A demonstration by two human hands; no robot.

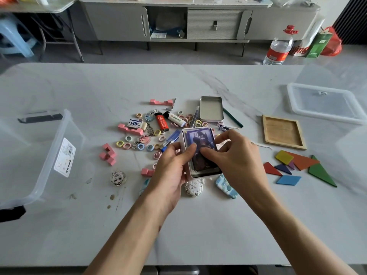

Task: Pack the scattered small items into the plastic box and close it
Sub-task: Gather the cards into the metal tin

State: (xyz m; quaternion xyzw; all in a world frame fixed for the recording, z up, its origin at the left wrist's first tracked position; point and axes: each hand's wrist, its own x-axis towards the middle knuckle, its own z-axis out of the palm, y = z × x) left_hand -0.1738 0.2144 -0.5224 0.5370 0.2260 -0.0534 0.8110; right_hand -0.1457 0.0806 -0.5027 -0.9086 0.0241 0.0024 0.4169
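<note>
Both hands on the little card tin, centre of the frame!

The left hand [170,165] gripped the tin [200,175] from its left side, fingers curled round the rim. The right hand [234,153] had bent fingertips and thumb on the dark card [198,139] inside, pinching or just pressing, hard to tell. The plastic box [59,139] stood open at the left edge, its lid [325,104] well apart at upper right. The tin looked light, stiff and smooth, probably slippery; best taken by its long sides and kept level so the cards stayed in.
</note>
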